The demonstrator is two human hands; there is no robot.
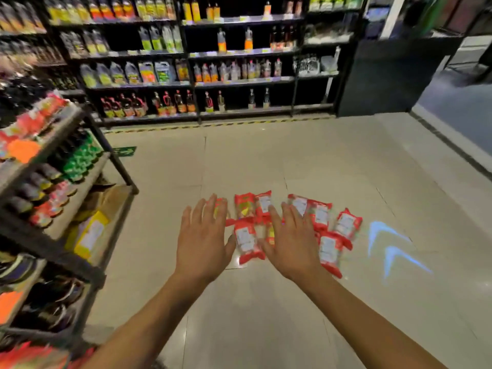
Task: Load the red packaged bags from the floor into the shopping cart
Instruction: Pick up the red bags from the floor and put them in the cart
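Note:
Several red packaged bags (320,217) with white labels lie in a loose cluster on the tiled floor, in the middle of the view. My left hand (203,238) reaches out above the cluster's left end, fingers straight and spread, holding nothing. My right hand (291,242) is stretched over the cluster's middle, fingers also spread and empty, hiding some bags beneath it. One bag (247,242) shows between the two hands. No shopping cart is in view.
A metal shelf rack (53,198) with packets, bottles and a cardboard box stands close on the left. A long wall of bottle shelves (197,75) runs across the back. Blue light arrows (391,246) are projected on the floor right of the bags.

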